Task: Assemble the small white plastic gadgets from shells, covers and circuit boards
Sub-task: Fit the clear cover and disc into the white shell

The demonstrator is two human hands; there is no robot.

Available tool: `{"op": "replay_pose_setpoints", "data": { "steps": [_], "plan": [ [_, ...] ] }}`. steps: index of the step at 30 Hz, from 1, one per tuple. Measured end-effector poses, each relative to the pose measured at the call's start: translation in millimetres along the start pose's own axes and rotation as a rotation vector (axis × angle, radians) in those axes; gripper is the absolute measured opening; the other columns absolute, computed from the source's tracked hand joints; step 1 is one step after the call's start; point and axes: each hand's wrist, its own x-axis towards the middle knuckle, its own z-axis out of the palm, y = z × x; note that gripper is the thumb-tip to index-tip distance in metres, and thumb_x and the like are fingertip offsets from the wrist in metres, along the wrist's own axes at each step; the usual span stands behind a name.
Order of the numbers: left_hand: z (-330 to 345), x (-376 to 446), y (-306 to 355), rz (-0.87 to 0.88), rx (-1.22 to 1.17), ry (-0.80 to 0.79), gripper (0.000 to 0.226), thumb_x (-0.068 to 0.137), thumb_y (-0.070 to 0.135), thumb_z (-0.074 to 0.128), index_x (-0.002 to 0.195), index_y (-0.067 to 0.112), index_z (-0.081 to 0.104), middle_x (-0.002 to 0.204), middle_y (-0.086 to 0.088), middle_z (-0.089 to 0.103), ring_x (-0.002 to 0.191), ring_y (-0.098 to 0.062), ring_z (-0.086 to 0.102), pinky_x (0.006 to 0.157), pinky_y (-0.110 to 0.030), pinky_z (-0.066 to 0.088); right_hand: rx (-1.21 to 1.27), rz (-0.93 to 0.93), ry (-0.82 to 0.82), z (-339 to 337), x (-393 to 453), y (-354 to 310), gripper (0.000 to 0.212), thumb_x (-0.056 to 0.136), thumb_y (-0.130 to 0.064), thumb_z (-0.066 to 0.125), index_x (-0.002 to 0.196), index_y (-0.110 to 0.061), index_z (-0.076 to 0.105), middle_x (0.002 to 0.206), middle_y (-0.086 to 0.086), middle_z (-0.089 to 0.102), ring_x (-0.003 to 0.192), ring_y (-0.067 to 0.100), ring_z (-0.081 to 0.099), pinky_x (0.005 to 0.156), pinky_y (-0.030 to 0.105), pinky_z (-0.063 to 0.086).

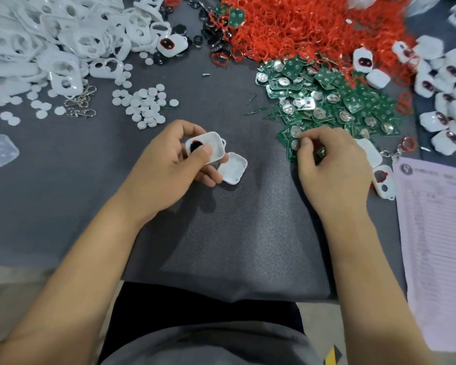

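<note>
Near the middle of the tabletop [234, 233], your left hand [169, 164] is gripping a white shell [208, 146] while your right hand [327, 164] is pinching into the circuit boards [327, 101] pile, risking two boards lifting together.

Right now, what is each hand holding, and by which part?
The left hand grips a white shell by its near edge, thumb on top. The right hand pinches at a circuit board at the pile's near edge; the exact spot is hidden.
</note>
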Motion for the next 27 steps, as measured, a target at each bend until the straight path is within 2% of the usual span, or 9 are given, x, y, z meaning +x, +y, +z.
{"op": "replay_pose_setpoints", "data": {
  "steps": [7, 15, 18, 21, 24, 27],
  "plan": [
    [-1, -1, 1, 0.033, 0.087, 0.002, 0.01, 0.108, 0.006, 0.049, 0.115, 0.004, 0.056, 0.089, -0.003, 0.077, 0.059, -0.011, 0.061, 0.055, -0.024, 0.052, -0.052, 0.028, -0.017, 2, -2, -2, 0.021, 0.096, -0.044, 0.062, 0.106, -0.026, 0.068, 0.101, -0.007, 0.067, 0.096, 0.014, 0.059, 0.069, 0.029, 0.035],
    [1, -4, -2, 0.059, 0.079, 0.042, 0.01, 0.109, 0.007, 0.047, 0.113, 0.007, 0.057, 0.08, 0.0, 0.073, 0.056, -0.011, 0.06, 0.053, -0.024, 0.051, -0.108, 0.032, 0.013, 2, -5, -10, 0.033, 0.09, -0.06, 0.066, 0.107, -0.032, 0.069, 0.101, -0.015, 0.062, 0.089, 0.006, 0.059, 0.065, 0.026, 0.031],
    [2, -5, -2, 0.077, 0.062, 0.046, 0.01, 0.109, 0.006, 0.048, 0.112, 0.007, 0.057, 0.081, -0.003, 0.074, 0.059, -0.012, 0.063, 0.057, -0.025, 0.054, -0.083, -0.007, 0.052, 3, -6, -17, 0.03, 0.093, -0.055, 0.064, 0.106, -0.03, 0.071, 0.102, -0.011, 0.064, 0.088, 0.008, 0.06, 0.063, 0.027, 0.035],
    [2, -5, -2, 0.075, 0.016, 0.052, 0.014, 0.109, 0.008, 0.052, 0.116, -0.001, 0.059, 0.09, -0.008, 0.077, 0.066, -0.015, 0.069, 0.064, -0.026, 0.057, 0.073, -0.167, 0.083, 5, -8, -25, 0.016, 0.1, -0.035, 0.063, 0.1, -0.022, 0.073, 0.093, -0.006, 0.065, 0.082, 0.003, 0.053, 0.065, 0.033, 0.044],
    [1, -5, 0, 0.06, -0.005, 0.007, 0.016, 0.108, 0.012, 0.053, 0.116, 0.001, 0.061, 0.094, -0.007, 0.079, 0.072, -0.017, 0.072, 0.067, -0.025, 0.057, 0.273, -0.344, 0.01, 12, -13, -43, 0.011, 0.1, -0.017, 0.064, 0.099, -0.013, 0.074, 0.089, -0.003, 0.065, 0.08, 0.006, 0.055, 0.07, 0.027, 0.046],
    [-1, -5, 0, 0.081, -0.013, -0.036, 0.016, 0.109, 0.015, 0.053, 0.116, 0.004, 0.062, 0.088, -0.003, 0.077, 0.072, -0.017, 0.072, 0.068, -0.025, 0.058, 0.433, -0.404, -0.119, 18, -17, -60, 0.013, 0.099, -0.015, 0.068, 0.109, -0.009, 0.074, 0.091, -0.002, 0.067, 0.076, 0.008, 0.059, 0.068, 0.026, 0.047]
  ]
}}
